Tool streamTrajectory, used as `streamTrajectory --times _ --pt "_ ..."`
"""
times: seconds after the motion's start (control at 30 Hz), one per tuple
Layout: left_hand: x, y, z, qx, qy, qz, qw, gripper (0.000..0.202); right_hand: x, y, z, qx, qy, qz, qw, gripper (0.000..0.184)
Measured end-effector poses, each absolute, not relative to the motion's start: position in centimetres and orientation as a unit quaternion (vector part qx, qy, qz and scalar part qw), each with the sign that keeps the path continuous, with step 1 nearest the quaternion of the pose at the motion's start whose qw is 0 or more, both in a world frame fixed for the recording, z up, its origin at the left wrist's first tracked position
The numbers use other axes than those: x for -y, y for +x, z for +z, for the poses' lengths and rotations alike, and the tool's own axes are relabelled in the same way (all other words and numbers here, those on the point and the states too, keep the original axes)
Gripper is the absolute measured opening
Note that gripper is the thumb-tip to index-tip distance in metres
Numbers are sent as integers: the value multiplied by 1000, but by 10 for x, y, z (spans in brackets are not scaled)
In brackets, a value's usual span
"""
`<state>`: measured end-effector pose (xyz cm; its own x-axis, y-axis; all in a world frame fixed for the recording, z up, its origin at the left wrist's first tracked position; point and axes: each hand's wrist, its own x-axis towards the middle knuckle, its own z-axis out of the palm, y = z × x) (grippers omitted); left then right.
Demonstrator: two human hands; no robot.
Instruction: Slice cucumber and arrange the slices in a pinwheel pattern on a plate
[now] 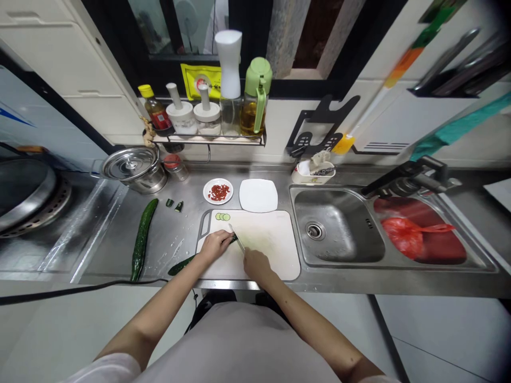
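Observation:
My right hand [257, 264] is closed round the handle of a kitchen knife [238, 239], whose narrow blade points away and to the left over the white cutting board [275, 234]. My left hand [215, 246] presses down on a dark green cucumber [181, 265]. One end of it shows by the fingertips, close against the blade; the other sticks out left of my wrist, over the board's edge. My hand and wrist hide its middle. Three thin cucumber slices [222, 216] lie overlapping at the board's far left corner, beside the handle slot.
A whole cucumber [142, 239] and small cut ends [179, 206] lie on the steel counter at left. Behind the board are a plate of chopped red pieces [219, 192] and a white square plate [258, 195]. The sink [339, 223] is at right, a lidded pot [138, 170] back left.

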<state>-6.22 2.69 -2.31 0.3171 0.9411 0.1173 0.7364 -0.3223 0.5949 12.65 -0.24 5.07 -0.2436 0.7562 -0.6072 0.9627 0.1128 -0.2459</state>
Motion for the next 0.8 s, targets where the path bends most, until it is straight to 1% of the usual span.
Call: streamTrajectory --times 0.57,0.8 --pt "-26 -62 -20 -540 782 227 215 24 7 127 36 -726 595 -301 165 29" --pt "-21 -58 -15 -579 772 173 195 28 9 134 36 -724 606 -299 138 30"
